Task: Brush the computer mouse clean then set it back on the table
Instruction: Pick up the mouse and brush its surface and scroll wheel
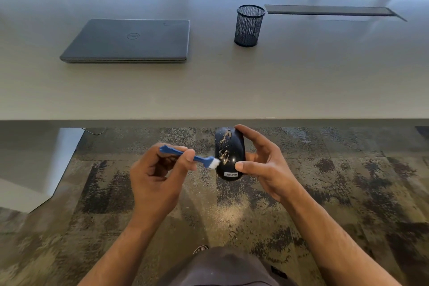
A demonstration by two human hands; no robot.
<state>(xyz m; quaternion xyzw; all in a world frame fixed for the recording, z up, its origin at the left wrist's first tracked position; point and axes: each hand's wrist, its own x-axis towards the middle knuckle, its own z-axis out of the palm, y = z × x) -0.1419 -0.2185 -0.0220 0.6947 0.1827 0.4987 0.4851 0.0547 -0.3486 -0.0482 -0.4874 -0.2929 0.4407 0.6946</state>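
table (232,81): closed laptop (130,40), mesh cup (249,25) seemingly empty | patterned carpet (348,181) | right hand (262,165) grips dusty mouse (229,153) | left hand (157,176) pinches brush (197,158)

Table (232,86) front lies open; laptop (130,39) and mesh cup (248,25) stand farther back.

There was just one camera, and it sat on the person's head. It looked forward and down. Both hands, the left hand (157,176) and the right hand (262,165), were close below it, over the carpet (348,193). The table (232,86) stretched farther ahead. The wide lens bent the table's far edge near the top.
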